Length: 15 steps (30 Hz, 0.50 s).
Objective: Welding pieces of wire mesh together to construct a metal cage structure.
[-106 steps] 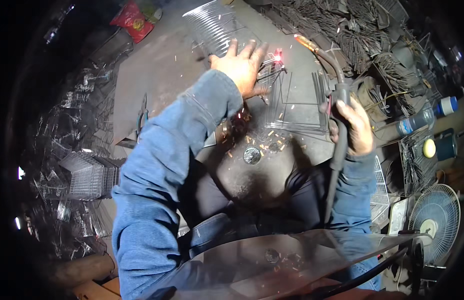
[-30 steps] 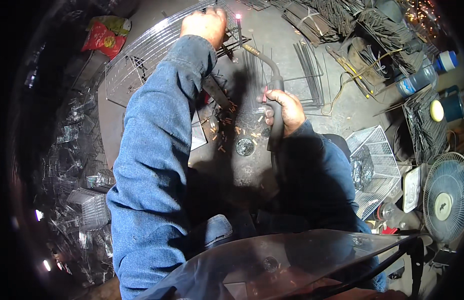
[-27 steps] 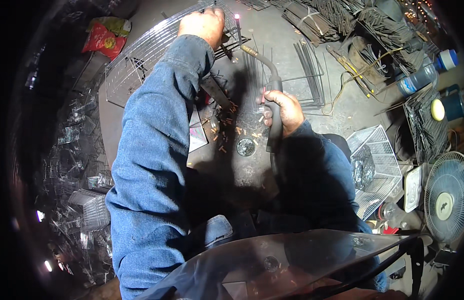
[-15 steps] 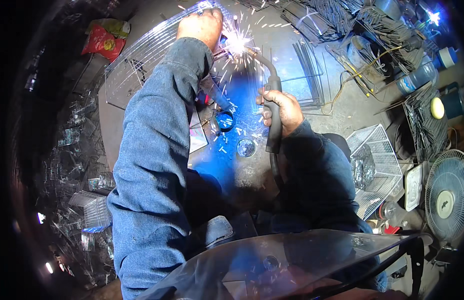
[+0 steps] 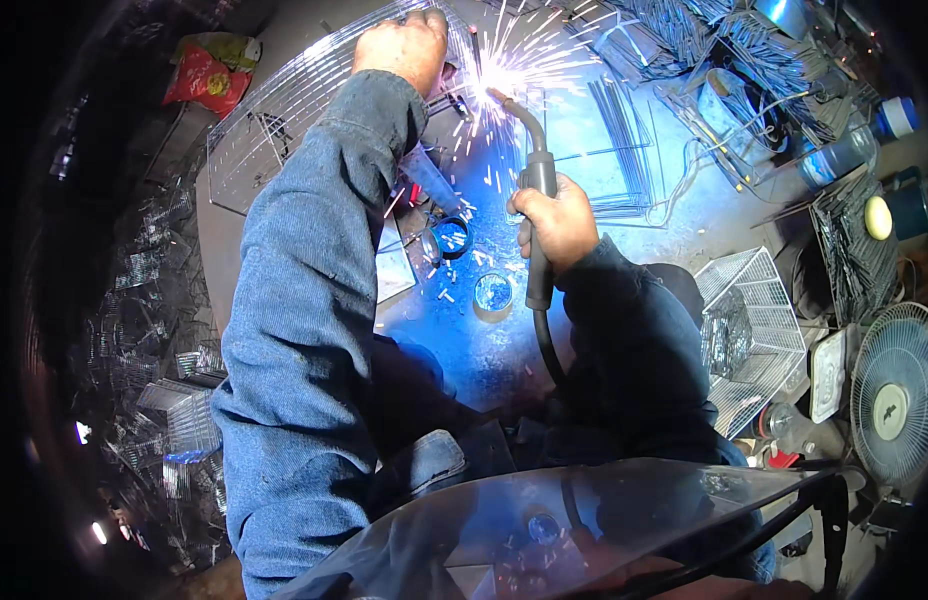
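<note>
In my right hand (image 5: 562, 222) is a welding torch (image 5: 542, 230), with the fingers closed round its dark handle and the thumb along it. Its curved neck points up to a glaring arc, where sparks fan out. My left hand (image 5: 402, 50) is closed on the edge of a wire basket (image 5: 314, 85) at the far side, just left of the arc. Glare hides the exact spot being welded. Below the arc stand a dark round cup (image 5: 451, 238) and a small round tin (image 5: 493, 297), with short metal bits scattered around them.
Bundles of wire rods (image 5: 654, 40) lie at the far right, and a wire frame (image 5: 624, 150) rests on the table. An empty-looking wire basket (image 5: 754, 320) and a fan (image 5: 892, 400) stand to the right. A clear visor (image 5: 584, 520) crosses the lower view.
The torch has turned more upright, and the arc has shifted slightly right. Sparks spread wider and light the table more. A bright flash at the far right is gone. My left hand stays put.
</note>
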### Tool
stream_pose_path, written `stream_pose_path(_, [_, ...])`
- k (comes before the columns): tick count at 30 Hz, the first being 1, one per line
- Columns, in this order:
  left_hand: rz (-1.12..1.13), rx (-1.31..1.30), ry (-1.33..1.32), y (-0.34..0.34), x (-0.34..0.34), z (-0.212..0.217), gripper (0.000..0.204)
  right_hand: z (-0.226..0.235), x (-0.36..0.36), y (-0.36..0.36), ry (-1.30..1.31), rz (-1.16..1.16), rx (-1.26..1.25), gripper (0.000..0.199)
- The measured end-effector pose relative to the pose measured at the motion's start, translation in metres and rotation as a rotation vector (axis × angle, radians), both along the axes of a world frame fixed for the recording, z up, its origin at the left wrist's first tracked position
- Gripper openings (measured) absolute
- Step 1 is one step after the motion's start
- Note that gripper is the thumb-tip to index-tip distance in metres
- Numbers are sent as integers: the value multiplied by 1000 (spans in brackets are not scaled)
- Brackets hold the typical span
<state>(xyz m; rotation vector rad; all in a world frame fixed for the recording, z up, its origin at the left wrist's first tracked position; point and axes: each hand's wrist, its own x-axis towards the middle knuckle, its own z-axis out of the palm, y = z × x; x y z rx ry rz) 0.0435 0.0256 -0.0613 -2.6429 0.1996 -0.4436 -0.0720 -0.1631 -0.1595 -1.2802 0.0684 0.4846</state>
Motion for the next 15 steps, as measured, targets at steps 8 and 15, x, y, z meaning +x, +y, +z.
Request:
stream_pose_path(8, [-66, 15, -42, 0, 0, -1, 61, 5, 3, -4, -38, -40, -112, 14])
stream_pose_path(15, [8, 13, 0, 6, -12, 5, 59, 4, -17, -37, -108, 182, -464, 23])
